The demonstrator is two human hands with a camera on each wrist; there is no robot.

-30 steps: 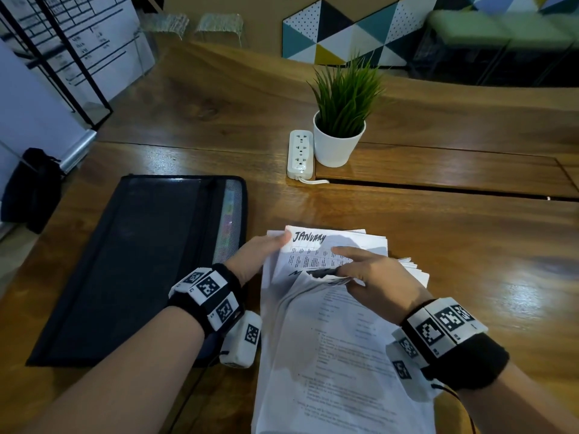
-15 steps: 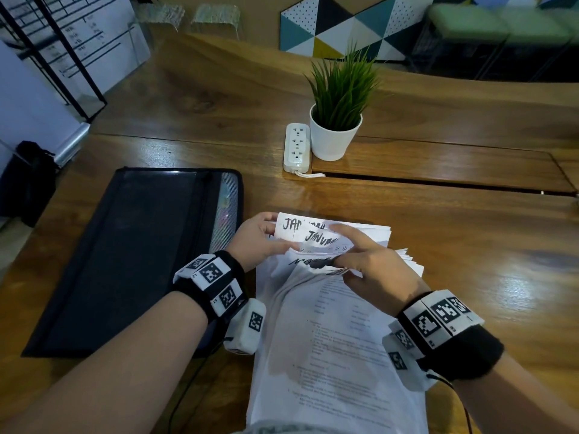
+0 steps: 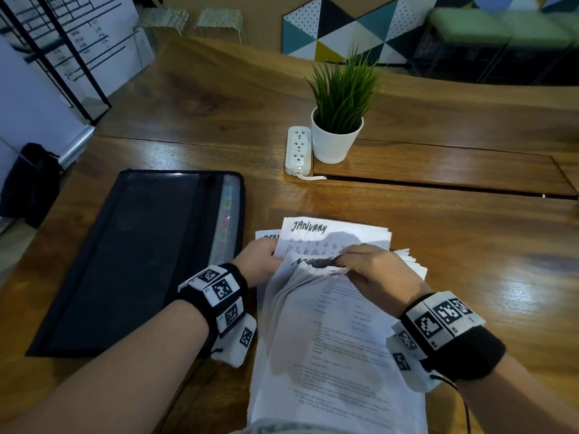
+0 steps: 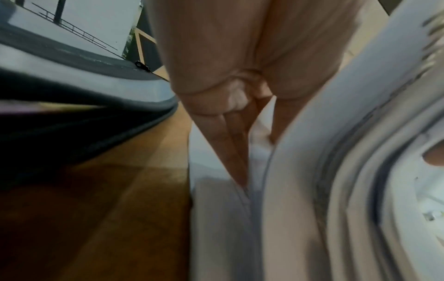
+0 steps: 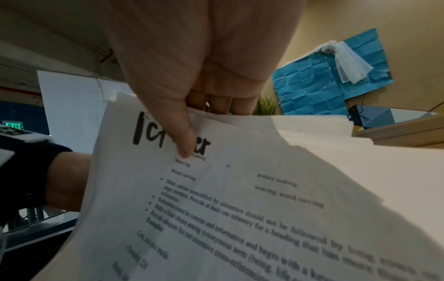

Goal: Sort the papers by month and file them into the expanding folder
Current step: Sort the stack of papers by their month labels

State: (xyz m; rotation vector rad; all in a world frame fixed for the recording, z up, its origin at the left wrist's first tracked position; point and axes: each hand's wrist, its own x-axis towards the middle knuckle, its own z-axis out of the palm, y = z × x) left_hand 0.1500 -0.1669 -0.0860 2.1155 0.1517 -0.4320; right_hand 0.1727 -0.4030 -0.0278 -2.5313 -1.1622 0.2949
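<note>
Polished brown wooden worktop [image 3: 470, 270] carries the white stack of printed papers [image 3: 332, 339]: the right hand [image 3: 376, 270] pinches the bent-back upper sheets in a closed grip, while the left hand [image 3: 260, 261] now grips one hand-lettered JANUARY sheet [image 3: 329, 236], no longer two fanned. Sorting continues; the black zipped expanding folder [image 3: 134, 258] lies unfilled just left.

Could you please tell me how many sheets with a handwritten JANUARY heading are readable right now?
1: the JANUARY sheet at the far end of the paper stack, just beyond both hands. Other headings are covered or cut off, so more may be hidden.
</note>
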